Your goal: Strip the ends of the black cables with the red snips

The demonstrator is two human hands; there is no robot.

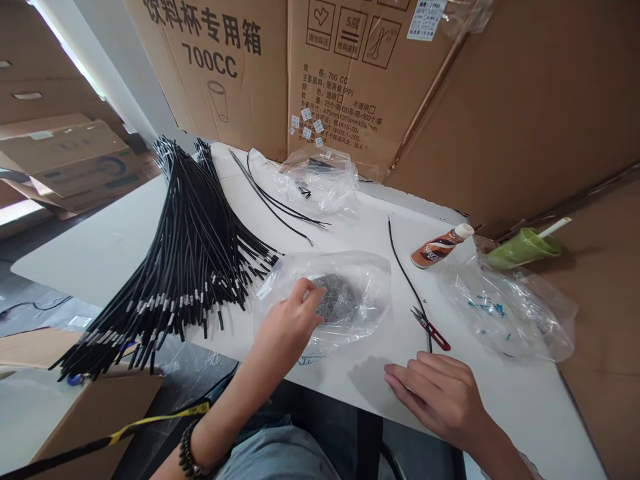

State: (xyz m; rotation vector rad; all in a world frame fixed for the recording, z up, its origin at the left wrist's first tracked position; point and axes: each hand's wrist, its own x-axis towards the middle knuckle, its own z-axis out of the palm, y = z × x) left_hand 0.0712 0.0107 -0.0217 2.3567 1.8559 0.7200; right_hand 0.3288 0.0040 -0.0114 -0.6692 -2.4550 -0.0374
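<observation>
My left hand [293, 320] reaches over an open clear plastic bag [373, 280] with a heap of small grey metal pieces [336, 298] in it. Its thumb and fingers are pinched together at the heap, and whatever is between them is too small to make out. My right hand [443, 393] is closed with curled fingers near the table's front edge; its grip is hidden. A single black cable [403, 263] runs down the table to behind this hand, and I cannot tell whether it is held. Red-handled thread snips [437, 335] lie against the cable.
A large bundle of black cables [175, 233] with metal sleeves covers the left side. Several loose cables [275, 200] and another plastic bag [320, 177] lie behind. An orange bottle [440, 248], a green cup [525, 250] and a bag with blue bits [510, 320] are right. Cardboard boxes [340, 87] wall the back.
</observation>
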